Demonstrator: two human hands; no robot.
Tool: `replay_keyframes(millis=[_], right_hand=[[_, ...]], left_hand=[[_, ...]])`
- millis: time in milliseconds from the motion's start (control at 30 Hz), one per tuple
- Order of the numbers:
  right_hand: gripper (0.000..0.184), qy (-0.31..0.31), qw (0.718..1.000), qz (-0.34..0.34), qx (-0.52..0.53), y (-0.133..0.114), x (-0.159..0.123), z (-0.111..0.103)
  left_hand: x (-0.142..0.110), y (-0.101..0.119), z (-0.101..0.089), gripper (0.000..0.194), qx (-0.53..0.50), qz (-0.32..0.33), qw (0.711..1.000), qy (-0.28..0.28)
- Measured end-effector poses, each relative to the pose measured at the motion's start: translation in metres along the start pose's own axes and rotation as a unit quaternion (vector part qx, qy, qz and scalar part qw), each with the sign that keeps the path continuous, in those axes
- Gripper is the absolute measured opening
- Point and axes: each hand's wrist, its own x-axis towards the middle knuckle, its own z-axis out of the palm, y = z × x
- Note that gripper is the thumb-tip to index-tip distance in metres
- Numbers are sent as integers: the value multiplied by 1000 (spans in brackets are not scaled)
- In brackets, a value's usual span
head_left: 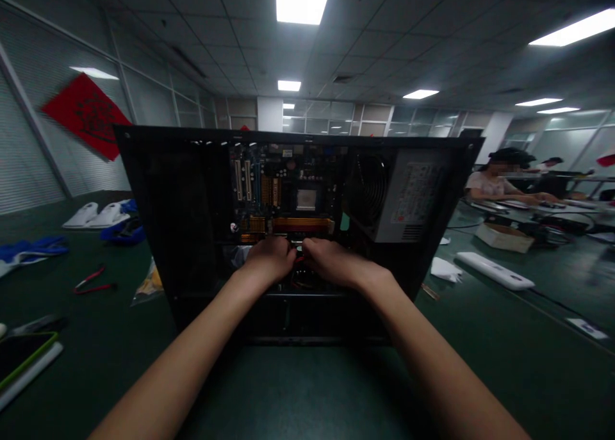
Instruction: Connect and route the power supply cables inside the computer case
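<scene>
An open black computer case point(182, 132) stands on the green table. Mounted inside are a motherboard point(288, 203) with a bare processor point(306, 200) and a grey power supply point(418, 200) at the upper right. Both hands reach into the case just below the motherboard's orange memory slots point(302, 225). My left hand point(273, 257) has its fingers curled, and my right hand point(329, 257) is closed close beside it. Between the fingertips, a bit of red shows, perhaps a cable; what each hand grips is too small and dark to make out.
At left lie blue-and-white gloves point(33, 251), a red cable point(91, 281), a plastic bag point(150, 283) and a green-edged phone point(26, 357). At right are a white power strip point(494, 270), crumpled white paper point(446, 269) and a cardboard box point(504, 236). A person point(500, 184) sits farther back.
</scene>
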Motion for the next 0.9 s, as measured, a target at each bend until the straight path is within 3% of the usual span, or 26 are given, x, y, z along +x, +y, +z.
replay_keyframes(millis=[133,300,500,633,900], right_hand=[[16,-18,1000,3,21,1,4,3],[20,34,998,9,-50,-1,9,4],[23,62,996,23,-64,5,11,5],[22,47,996,19,-68,12,15,7],[26,15,996,34,-83,20,16,9]], left_hand=[[2,0,1,30,-10,4,1000,3],[-1,4,-3,26,-12,50,998,26],[-4,6,-6,25,3,22,999,34],[1,1,0,25,10,22,1000,5],[-2,0,0,22,1,22,1000,16]])
